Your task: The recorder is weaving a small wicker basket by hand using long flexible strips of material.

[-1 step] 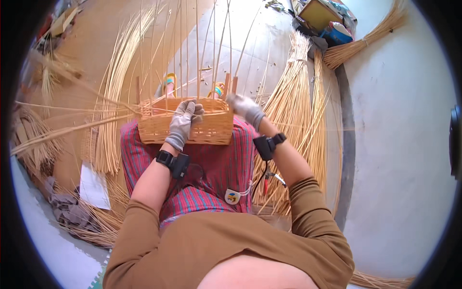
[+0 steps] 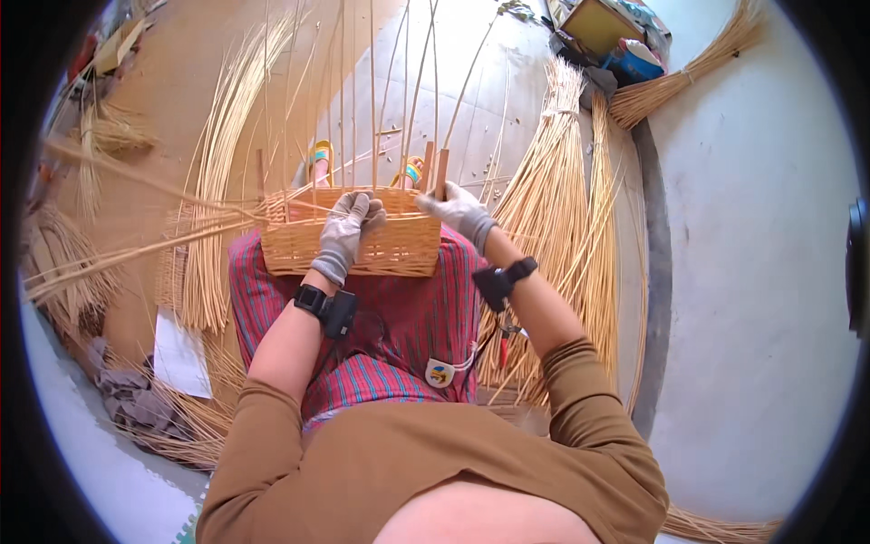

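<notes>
A rectangular wicker basket (image 2: 353, 251) in progress rests across my lap on a red-and-blue striped cloth (image 2: 299, 313). Tall thin upright stakes (image 2: 372, 100) and short wooden posts (image 2: 441, 174) rise from it. My left hand (image 2: 352, 227), in a grey-white glove, is closed at the front rim, pinching a wicker strand (image 2: 313, 208) that comes in from the left corner. My right hand (image 2: 460, 211), gloved too, reaches the right front corner beside a post. Its fingers are drawn together; what lies between them is hidden.
Long loose strands (image 2: 136, 257) stick out leftward from the basket. Tied wicker bundles (image 2: 553, 208) lie on the floor at right, more wicker (image 2: 222, 181) at left. Red-handled cutters (image 2: 505, 349) lie right of my lap. White paper (image 2: 181, 354) and grey cloth (image 2: 136, 399) are at left.
My right hand has come down and slightly left onto the basket's right corner; before, it was blurred by motion. The loose strands at left have swayed. My left hand stays at the rim.
</notes>
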Tool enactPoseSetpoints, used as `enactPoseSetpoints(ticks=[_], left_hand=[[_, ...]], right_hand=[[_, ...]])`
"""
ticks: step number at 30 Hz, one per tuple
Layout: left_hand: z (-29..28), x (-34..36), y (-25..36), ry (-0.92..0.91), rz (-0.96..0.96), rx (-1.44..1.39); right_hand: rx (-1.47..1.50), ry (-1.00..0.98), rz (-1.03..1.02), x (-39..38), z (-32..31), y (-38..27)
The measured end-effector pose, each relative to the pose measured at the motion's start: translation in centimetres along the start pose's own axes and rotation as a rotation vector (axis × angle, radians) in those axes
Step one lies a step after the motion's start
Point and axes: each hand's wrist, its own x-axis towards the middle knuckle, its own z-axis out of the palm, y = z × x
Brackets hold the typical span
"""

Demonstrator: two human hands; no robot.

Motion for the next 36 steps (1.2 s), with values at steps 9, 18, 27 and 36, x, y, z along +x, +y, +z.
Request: enactPoseSetpoints(ticks=[9, 18, 27, 36], left_hand=[[8.4, 10.4, 3.3, -0.204, 0.153, 0.354], [8.2, 4.1, -0.3, -0.352, 0.457, 0.521], [-13.5, -6.9, 2.6, 0.841, 0.645, 0.854], [-15.2, -3.7, 3.8, 0.6, 0.531, 0.842]], right_hand=[[-0.57, 0.432, 0.158, -2.2, 5.3, -3.5], [-0.492, 0.408, 0.222, 1.0, 5.1, -0.7], [-0.721, 0.579, 0.217, 0.2, 4.9, -2.2], [-0.286, 0.088, -0.796, -2.5, 20.8, -22.8]])
